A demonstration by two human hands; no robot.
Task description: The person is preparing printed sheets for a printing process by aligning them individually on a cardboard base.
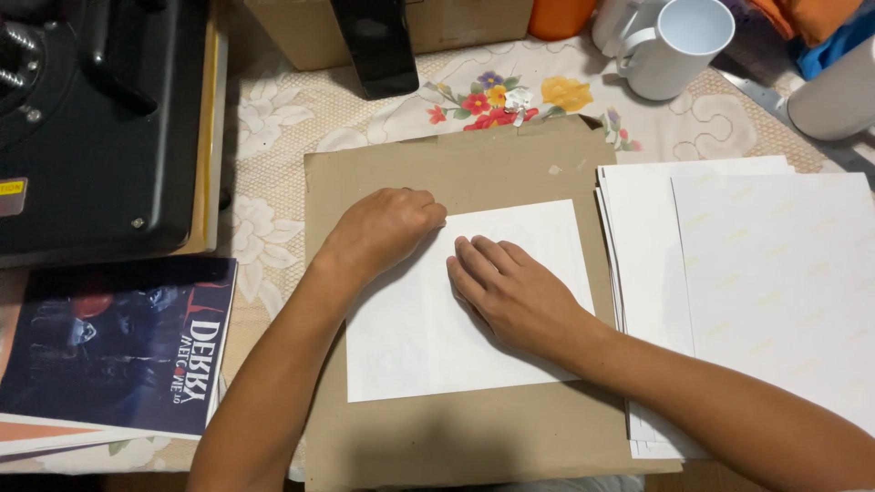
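Observation:
A white paper sheet (510, 246) lies on a brown cardboard sheet (474, 164) in the middle of the table. My left hand (383, 228) rests at the paper's upper left corner, fingers curled over its edge; whether it pinches anything is hidden. My right hand (510, 292) lies flat on the paper's middle, palm down, fingers together and pointing up-left. Both forearms come in from the bottom edge.
A stack of white sheets (756, 292) lies right of the cardboard. A black machine (91, 118) stands upper left, a dark printed picture (109, 346) below it. A white mug (679, 46), a second white cup (838, 91), a black upright object (378, 46) and a cardboard box sit at the back.

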